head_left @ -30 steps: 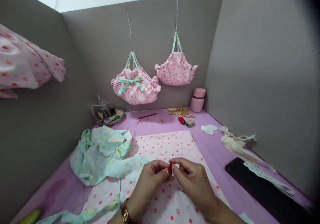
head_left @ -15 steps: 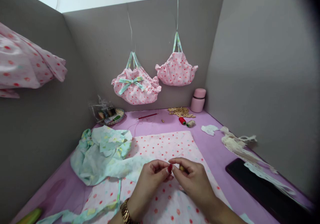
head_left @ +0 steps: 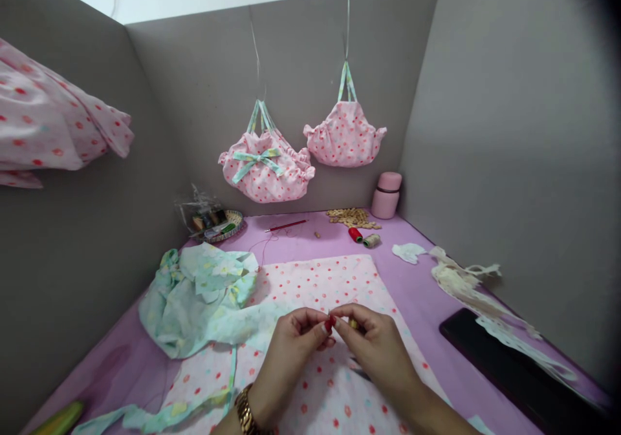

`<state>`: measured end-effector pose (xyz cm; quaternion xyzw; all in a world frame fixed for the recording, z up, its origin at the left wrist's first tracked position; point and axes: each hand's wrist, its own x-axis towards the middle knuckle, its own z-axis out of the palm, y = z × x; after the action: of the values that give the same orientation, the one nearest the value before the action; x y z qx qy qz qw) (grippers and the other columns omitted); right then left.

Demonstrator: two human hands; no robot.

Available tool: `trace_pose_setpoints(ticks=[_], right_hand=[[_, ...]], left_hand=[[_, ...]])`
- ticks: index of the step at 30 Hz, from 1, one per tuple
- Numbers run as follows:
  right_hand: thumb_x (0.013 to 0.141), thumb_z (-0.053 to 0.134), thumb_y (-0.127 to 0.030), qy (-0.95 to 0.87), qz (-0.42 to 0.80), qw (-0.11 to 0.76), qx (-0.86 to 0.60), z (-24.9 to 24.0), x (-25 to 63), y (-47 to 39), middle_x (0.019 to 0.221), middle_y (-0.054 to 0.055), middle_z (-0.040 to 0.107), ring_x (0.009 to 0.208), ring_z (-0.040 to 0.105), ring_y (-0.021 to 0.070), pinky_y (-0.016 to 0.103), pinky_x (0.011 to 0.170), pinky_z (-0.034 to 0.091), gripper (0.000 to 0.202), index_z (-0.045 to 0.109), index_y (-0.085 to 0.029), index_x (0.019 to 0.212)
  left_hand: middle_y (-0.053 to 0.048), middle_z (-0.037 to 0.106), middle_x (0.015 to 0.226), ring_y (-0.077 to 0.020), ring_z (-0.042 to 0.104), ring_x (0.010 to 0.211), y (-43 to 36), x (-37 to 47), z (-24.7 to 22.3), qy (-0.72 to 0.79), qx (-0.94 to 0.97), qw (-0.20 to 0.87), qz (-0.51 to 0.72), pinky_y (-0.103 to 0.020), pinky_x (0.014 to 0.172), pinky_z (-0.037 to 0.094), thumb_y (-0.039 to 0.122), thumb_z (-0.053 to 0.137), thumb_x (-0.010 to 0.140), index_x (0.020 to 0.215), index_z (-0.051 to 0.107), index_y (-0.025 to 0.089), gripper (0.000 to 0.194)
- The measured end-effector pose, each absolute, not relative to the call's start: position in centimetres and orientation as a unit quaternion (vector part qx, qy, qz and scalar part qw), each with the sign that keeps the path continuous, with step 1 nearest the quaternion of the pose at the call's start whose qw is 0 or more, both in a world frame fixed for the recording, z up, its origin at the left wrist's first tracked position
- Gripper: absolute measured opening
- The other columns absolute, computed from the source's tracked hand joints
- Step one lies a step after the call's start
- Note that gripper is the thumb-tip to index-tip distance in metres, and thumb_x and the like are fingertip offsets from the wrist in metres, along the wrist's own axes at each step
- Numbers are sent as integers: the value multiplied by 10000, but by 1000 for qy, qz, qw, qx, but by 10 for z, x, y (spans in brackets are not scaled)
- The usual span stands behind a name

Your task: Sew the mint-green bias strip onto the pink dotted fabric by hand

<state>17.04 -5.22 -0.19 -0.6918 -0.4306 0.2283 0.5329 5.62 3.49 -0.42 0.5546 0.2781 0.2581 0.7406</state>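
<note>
The person's left hand point(head_left: 295, 348) wears a glossy gold-toned metal bracelet point(head_left: 246, 412) toward seven o'clock. Between it and the right hand point(head_left: 381, 348), at six, a thin pin-like piece point(head_left: 329, 314) is too small for its material to be told. Soft, matt dotted cloth point(head_left: 334, 278) lies at six; creased, matt mint cloth point(head_left: 182, 318) at eight. At nine, clear, shiny, crinkled plastic point(head_left: 194, 205) meets a rough woven basket point(head_left: 237, 222). A smooth pink flask point(head_left: 385, 202) stands at three, openwork lace point(head_left: 456, 276) at four. Matt, smooth grey panels point(head_left: 301, 47) cross twelve.
</note>
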Motion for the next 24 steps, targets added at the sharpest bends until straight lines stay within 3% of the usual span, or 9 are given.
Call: trace_pose_setpoints(ticks=[12, 20, 24], right_hand=[[793, 522, -365, -410, 281, 543, -677, -2, 172, -50, 499, -55, 408, 406, 309, 86, 190, 345, 305, 248, 636, -146, 768], [806, 526, -345, -424, 268, 539, -676, 0, 173, -51, 467, -66, 391, 386, 309, 82, 198, 358, 251, 224, 627, -155, 742], [839, 483, -377, -440, 288, 538, -659, 0, 172, -50, 534, -50, 445, 425, 343, 86, 196, 385, 290, 258, 619, -161, 801]], left_hand=[[-22, 658, 562, -112, 574, 527, 36, 57, -7, 282, 548, 745, 256, -212, 551, 419, 323, 781, 600, 706, 683, 97, 267], [-21, 652, 562, -111, 572, 527, 36, 57, -6, 279, 541, 751, 257, -213, 554, 419, 336, 779, 606, 708, 679, 94, 282], [-11, 648, 580, -110, 574, 532, 36, 57, -5, 277, 533, 756, 260, -214, 559, 419, 344, 774, 612, 698, 662, 109, 274]])
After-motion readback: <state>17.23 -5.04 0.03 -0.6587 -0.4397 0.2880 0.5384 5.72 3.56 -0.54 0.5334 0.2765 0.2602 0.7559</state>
